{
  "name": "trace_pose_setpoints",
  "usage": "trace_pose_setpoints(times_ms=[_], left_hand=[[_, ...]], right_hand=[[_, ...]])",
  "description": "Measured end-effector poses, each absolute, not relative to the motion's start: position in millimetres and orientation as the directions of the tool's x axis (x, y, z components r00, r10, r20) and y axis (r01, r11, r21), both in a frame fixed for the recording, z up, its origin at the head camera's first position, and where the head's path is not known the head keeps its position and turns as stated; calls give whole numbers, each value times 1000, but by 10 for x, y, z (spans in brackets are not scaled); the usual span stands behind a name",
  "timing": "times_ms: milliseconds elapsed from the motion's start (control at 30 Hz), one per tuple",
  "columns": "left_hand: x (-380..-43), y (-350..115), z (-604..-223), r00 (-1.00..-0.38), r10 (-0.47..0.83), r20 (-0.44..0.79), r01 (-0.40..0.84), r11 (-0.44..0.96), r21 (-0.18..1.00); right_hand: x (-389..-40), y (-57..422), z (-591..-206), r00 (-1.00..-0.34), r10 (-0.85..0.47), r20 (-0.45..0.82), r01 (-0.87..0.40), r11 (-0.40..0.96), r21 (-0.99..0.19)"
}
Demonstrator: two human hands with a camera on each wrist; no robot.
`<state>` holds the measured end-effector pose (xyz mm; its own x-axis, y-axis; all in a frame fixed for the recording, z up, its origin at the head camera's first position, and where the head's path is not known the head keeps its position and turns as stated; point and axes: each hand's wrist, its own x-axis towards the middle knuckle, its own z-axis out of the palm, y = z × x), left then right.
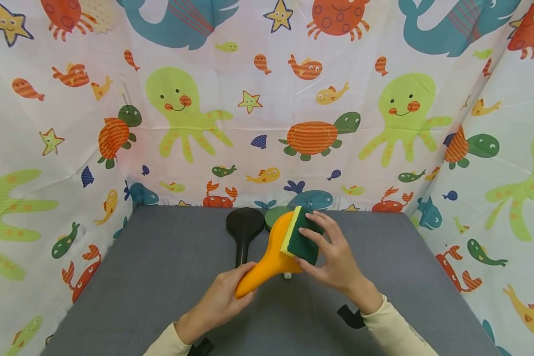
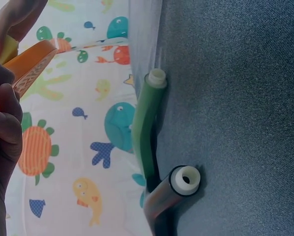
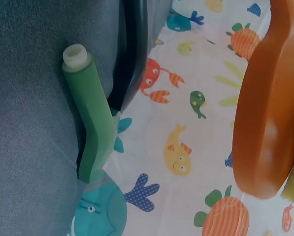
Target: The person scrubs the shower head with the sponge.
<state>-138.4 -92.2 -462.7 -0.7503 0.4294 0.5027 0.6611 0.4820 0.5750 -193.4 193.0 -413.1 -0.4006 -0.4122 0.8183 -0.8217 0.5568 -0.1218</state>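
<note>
My left hand (image 1: 220,301) grips the handle of an orange hand shower head (image 1: 271,259), which is held tilted up above the table. Its patterned face shows edge-on in the left wrist view, on the shower head (image 2: 36,66) beside the curled fingers. Between the fingertips and thumb of my right hand (image 1: 335,254) is a sponge (image 1: 309,240), yellow with a dark green scouring side. The yellow side lies against the smooth back of the orange head, and the green side faces my palm.
A black shower head (image 1: 244,230) lies toward the back of the grey table (image 1: 169,277). Next to it is a green shower head (image 3: 90,118), partly hidden behind the orange one in the head view. A cloth (image 1: 258,163) printed with sea animals hangs around the table's back and sides.
</note>
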Motion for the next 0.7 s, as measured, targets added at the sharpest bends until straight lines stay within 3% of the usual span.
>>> trace_pose_setpoints(times_ms=[333,700], left_hand=[[-1342,-966,-4636,-742,439,507,670,462,580],[-1363,-958,-4592,-752,439,492,659,489,571]], right_hand=[[-2060,2057,-4112,-479,-298,826,-780,576,-244],[-2000,1949,-4038,-439,-368,819,-800,575,-170]])
